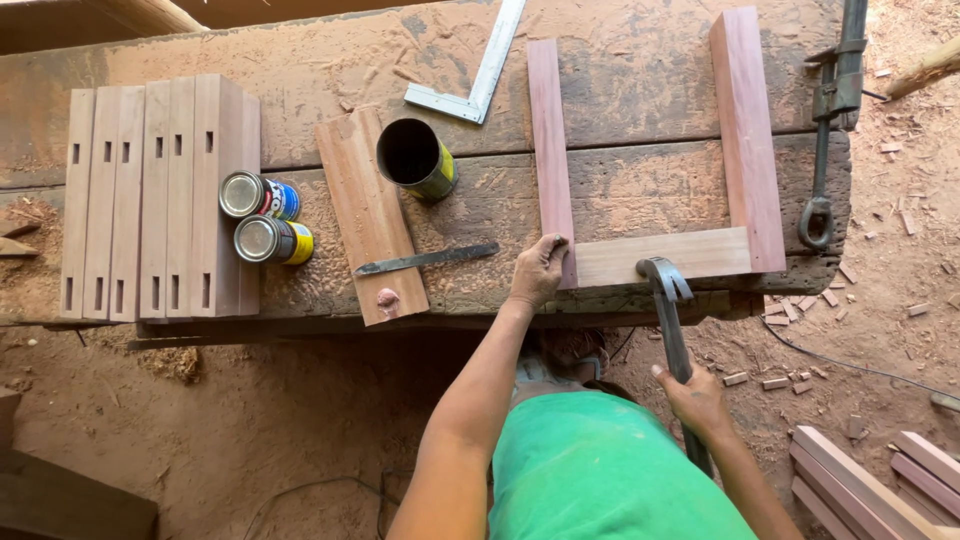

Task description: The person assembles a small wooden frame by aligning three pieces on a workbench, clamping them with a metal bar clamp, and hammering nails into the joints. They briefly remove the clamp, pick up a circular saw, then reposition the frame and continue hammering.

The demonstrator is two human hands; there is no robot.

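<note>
A U-shaped frame of reddish wood (745,150) lies on the old workbench (640,190): two long uprights joined by a paler cross piece (610,262) at the near edge. My left hand (537,270) grips the near end of the left upright (548,140). My right hand (695,400) holds the handle of a dark claw hammer (668,300), whose head rests at the near edge of the cross piece.
On the bench: several mortised boards (150,200) at the left, two small tins (262,218), an open black can (415,157), a loose board (370,215), a chisel (425,260), a steel square (480,75). A clamp (825,130) hangs at the right. Stacked boards (880,480) lie on the sawdust floor.
</note>
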